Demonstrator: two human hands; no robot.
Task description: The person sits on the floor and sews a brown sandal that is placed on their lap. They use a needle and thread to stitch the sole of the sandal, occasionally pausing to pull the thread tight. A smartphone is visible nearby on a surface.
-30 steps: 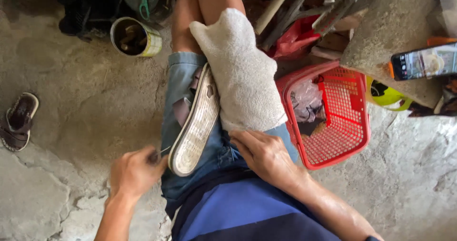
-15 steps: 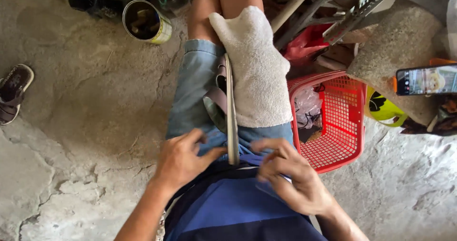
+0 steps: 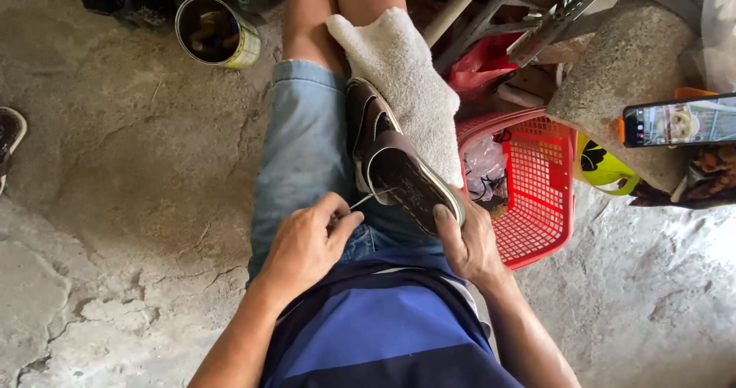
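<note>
A cracked concrete floor carries an open tin can at the top left, a red plastic basket at the right, and a dark sandal at the left edge.

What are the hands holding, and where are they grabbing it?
The right hand grips the brown shoe at its heel end on the lap. The left hand pinches a thin needle or thread by its near end.
</note>
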